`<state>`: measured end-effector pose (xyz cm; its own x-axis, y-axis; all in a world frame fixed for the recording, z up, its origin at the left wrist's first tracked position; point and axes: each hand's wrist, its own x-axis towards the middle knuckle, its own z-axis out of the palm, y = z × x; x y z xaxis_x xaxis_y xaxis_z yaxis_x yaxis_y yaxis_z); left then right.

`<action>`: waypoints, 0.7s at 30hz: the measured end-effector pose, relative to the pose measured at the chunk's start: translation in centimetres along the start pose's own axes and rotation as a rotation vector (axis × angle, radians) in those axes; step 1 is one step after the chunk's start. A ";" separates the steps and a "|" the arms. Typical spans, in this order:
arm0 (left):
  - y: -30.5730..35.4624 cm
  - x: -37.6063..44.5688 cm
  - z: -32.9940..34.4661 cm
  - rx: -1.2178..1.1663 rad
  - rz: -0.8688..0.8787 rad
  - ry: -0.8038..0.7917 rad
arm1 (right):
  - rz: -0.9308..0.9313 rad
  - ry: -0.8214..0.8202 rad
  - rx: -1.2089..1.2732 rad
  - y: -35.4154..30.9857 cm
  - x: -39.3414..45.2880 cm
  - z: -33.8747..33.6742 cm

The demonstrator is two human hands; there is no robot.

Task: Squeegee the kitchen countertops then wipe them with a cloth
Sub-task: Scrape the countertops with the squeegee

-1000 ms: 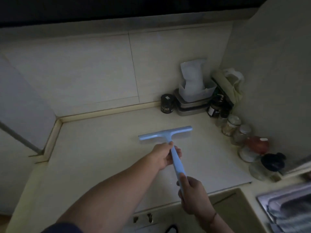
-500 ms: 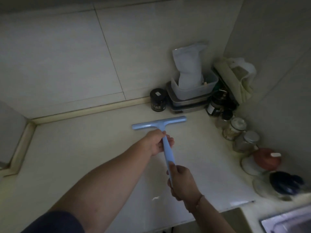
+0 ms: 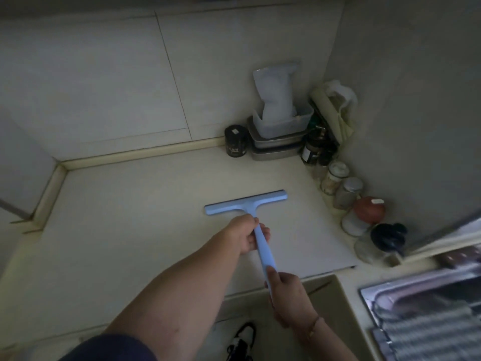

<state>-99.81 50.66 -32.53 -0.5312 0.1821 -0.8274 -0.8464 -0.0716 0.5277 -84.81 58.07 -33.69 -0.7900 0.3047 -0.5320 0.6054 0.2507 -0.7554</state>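
Observation:
A light blue T-shaped squeegee (image 3: 246, 203) lies with its blade flat on the pale countertop (image 3: 130, 217), near the middle of the surface. My left hand (image 3: 244, 234) grips the handle just below the blade. Lower down, my right hand (image 3: 286, 293) grips the end of the same handle, close to the counter's front edge. No cloth shows on the counter.
In the back right corner stand a black jar (image 3: 236, 142), stacked metal tins (image 3: 276, 147) with a plastic tub and white pouch (image 3: 278, 97), and a row of glass jars (image 3: 338, 178) along the right wall. A striped towel (image 3: 429, 321) lies at lower right. A raised lip (image 3: 52, 191) borders the counter's left and back.
The squeegee has slid back toward the counter's front edge, away from the back wall, with both hands still on its handle. The camera view has tilted down.

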 end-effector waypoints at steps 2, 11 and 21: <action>-1.8 -1.1 0.3 -0.003 0.003 -0.002 | -0.015 -0.005 -0.059 1.1 -1.8 -0.5; -7.5 -4.4 0.9 -0.018 0.023 0.020 | 0.032 0.034 -0.076 4.3 -7.2 -1.2; -9.7 -6.5 1.0 0.042 0.039 0.015 | 0.099 0.086 -0.108 5.6 -9.5 -1.6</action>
<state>-88.08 51.17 -32.12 -0.5646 0.1650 -0.8087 -0.8229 -0.0371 0.5670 -73.80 58.04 -32.29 -0.7177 0.4088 -0.5637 0.6903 0.3116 -0.6530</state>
